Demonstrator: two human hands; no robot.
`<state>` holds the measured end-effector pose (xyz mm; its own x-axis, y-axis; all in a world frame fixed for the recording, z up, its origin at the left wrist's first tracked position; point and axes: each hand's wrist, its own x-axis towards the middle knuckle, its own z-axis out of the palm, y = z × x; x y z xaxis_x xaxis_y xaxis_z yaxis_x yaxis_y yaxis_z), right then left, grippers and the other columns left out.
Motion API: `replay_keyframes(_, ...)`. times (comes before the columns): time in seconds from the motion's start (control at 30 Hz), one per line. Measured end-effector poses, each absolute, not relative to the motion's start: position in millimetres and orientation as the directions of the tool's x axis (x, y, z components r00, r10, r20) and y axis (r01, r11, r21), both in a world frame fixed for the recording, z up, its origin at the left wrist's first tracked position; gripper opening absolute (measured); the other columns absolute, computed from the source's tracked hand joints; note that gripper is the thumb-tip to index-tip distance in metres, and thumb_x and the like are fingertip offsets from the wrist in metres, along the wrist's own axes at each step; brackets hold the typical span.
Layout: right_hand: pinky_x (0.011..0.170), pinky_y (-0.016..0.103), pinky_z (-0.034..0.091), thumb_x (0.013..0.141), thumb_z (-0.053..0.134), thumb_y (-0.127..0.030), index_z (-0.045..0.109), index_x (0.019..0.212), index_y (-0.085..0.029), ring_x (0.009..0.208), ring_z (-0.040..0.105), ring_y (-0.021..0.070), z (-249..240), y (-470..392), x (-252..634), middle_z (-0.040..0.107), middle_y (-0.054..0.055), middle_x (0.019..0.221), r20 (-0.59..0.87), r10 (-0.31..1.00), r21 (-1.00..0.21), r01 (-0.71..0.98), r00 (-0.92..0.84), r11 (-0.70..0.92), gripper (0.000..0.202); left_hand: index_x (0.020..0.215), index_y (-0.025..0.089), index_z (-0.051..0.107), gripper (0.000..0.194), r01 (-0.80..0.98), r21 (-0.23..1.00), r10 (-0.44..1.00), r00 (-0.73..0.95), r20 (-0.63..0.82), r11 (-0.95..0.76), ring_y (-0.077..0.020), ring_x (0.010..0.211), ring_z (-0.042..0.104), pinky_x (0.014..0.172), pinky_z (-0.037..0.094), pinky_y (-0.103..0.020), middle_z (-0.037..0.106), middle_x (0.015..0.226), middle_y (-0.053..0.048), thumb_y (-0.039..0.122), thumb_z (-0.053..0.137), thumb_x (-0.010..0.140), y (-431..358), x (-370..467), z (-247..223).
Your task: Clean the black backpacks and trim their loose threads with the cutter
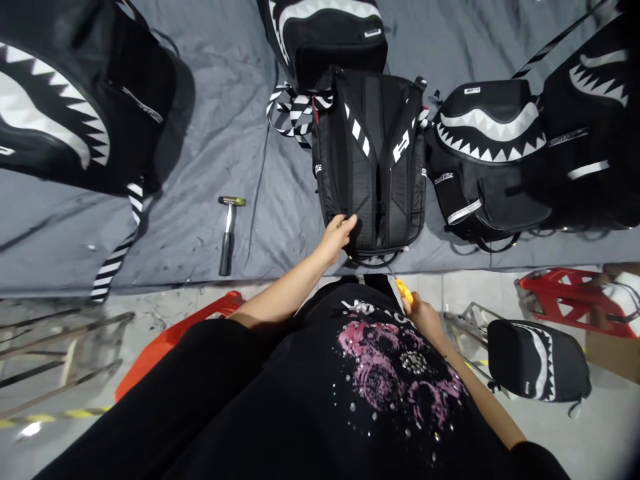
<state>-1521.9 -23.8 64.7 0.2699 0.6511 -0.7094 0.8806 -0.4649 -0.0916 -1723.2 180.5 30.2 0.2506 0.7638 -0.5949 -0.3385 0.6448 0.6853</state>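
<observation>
A black backpack (367, 153) lies on the grey cloth with its padded back panel and straps facing up. At its lower left edge, my left hand (339, 239) holds the bag, fingers on the panel. My right hand (423, 315) is closed round the handle of a yellow-handled tool (404, 292) with a thin metal shaft. That shaft points up to the bag's near edge, by the loop handle (373, 265); I cannot tell whether its tip touches. Left of the backpack lies a small hammer (227, 237) with a dark grip.
Grey cloth (220, 133) covers the table. Black shark-mouth backpacks lie around: one on the left (135, 100), one behind (340, 47), others at the right (493, 160). Below the edge are red stools (175, 347) and a further bag (535, 360) at the lower right.
</observation>
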Motion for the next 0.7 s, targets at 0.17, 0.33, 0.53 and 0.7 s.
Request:
replay_keyframes(0.17,0.056,0.025,0.025,0.100,0.035,-0.047,0.054,0.110,-0.020,0.068,0.062,0.0176,59.7,-19.6,-1520.7,0.068,0.006,0.078,-0.671,0.683,-0.133,0.859,0.289,-0.494,0.035,0.136,0.017,0.045,0.058,0.296,0.951,0.995,0.011,-0.100,0.093,-0.0265,0.123,0.054,0.100,0.048,-0.045,0.055,0.136,-0.015,0.040,0.062,0.085,145.1,-1741.4,29.3)
replay_keyframes(0.33,0.055,0.025,0.025,0.100,0.035,-0.049,0.055,0.111,-0.019,0.066,0.060,0.0178,56.5,-9.6,-1520.7,0.067,0.006,0.076,-0.663,0.680,-0.154,0.832,0.314,-0.534,0.037,0.150,0.018,0.033,0.072,0.670,0.537,0.838,0.526,0.143,-0.512,-0.0347,0.148,0.022,0.120,0.018,-0.056,0.028,0.159,-0.018,0.027,0.063,0.085,137.8,-1729.1,29.1)
replay_keyframes(0.53,0.056,0.024,0.027,0.100,0.036,-0.048,0.054,0.111,-0.019,0.070,0.062,0.0184,62.0,-16.7,-1518.4,0.068,0.008,0.080,-0.685,0.672,-0.205,0.811,0.282,-0.548,0.036,0.153,0.013,0.027,0.104,0.703,0.438,0.768,0.639,-0.040,-0.561,-0.0416,0.149,0.015,0.118,0.021,-0.056,0.016,0.161,-0.026,0.031,0.084,0.068,156.0,-1714.6,15.1)
replay_keyframes(0.7,0.055,0.025,0.028,0.100,0.037,-0.047,0.056,0.105,-0.019,0.064,0.060,0.0179,91.9,-35.4,-1512.1,0.068,0.006,0.073,-0.706,0.678,-0.244,0.828,0.206,-0.506,0.034,0.154,0.013,0.024,0.108,0.691,0.461,0.759,0.649,-0.057,-0.557,-0.0399,0.150,0.012,0.119,0.023,-0.053,0.014,0.161,-0.024,0.033,0.085,0.067,158.5,-1716.5,10.7)
